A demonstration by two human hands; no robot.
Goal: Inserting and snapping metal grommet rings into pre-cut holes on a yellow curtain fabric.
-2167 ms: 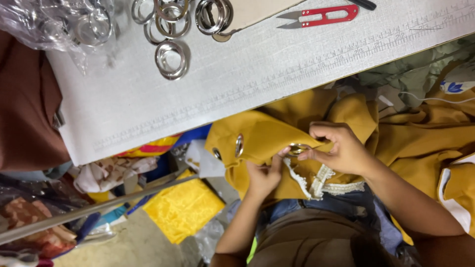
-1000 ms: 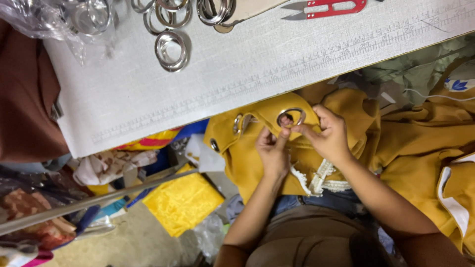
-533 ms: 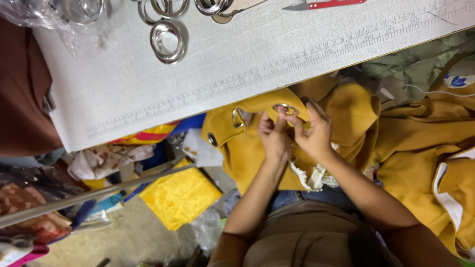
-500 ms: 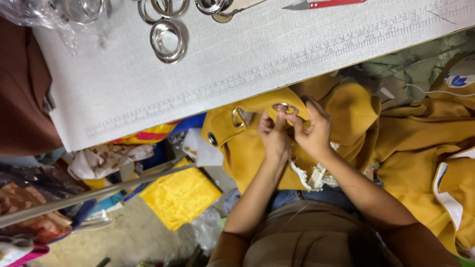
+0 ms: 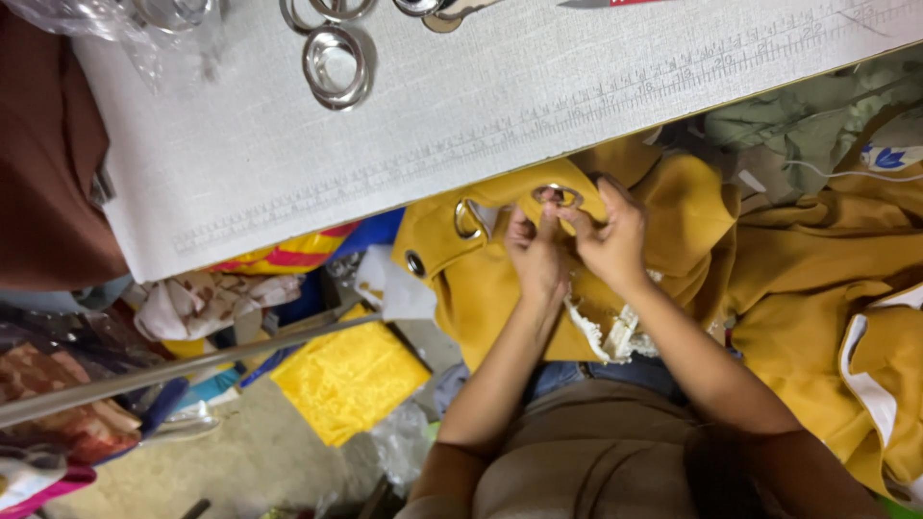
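Observation:
A mustard-yellow curtain (image 5: 481, 279) with metal eyelets lies over my lap and against the table edge. My left hand (image 5: 535, 258) and my right hand (image 5: 610, 238) both pinch the cloth around one silver eyelet ring (image 5: 558, 196) near the curtain's top hem. Two more eyelets (image 5: 465, 219) sit to the left along the same hem. A strip of white lace tape (image 5: 608, 332) hangs below my hands.
A white cloth-covered table (image 5: 461, 106) with a printed ruler edge fills the top. Loose silver eyelet rings (image 5: 336, 65) lie on it, with more in a clear plastic bag (image 5: 154, 24). Fabric scraps, a yellow bag (image 5: 348, 381) and a metal bar (image 5: 183, 367) crowd the floor at left.
Both hands have lifted the curtain hem up toward the table edge, and the eyelet ring now sits just above my fingertips. The view has tilted so the red snips have left the frame.

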